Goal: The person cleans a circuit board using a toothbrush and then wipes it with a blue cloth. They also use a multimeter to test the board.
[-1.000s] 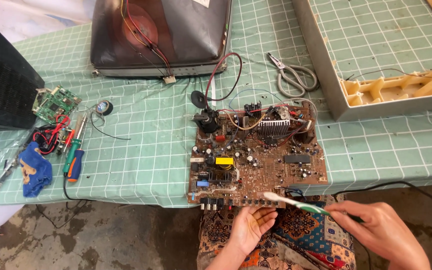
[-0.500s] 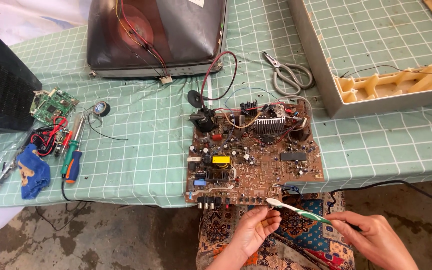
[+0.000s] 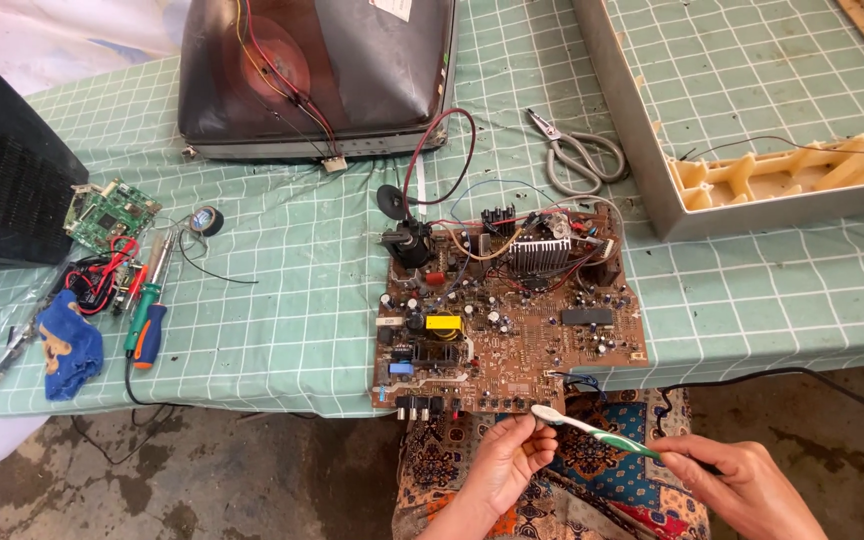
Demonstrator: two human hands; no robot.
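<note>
Starting at the far left, I see a blue cloth on the green checked table cover, with a green-and-orange-handled tool just beside it and a small green circuit board above them. Further along, a dark picture tube lies at the table's far side, its wires running down to the big brown circuit board, which sits at the near edge of the table.

Just below that board, my left hand is raised with its fingers curled loosely, the fingertips touching the white bristle head of a toothbrush; it pinches the head lightly rather than clasping it. The toothbrush lies slanted, head up-left near the board's front edge, green handle running down-right.

My right hand is closed around the handle's end, thumb and fingers clamped on it. Above, grey pliers lie on the cover, and a beige casing sits at the far right.
</note>
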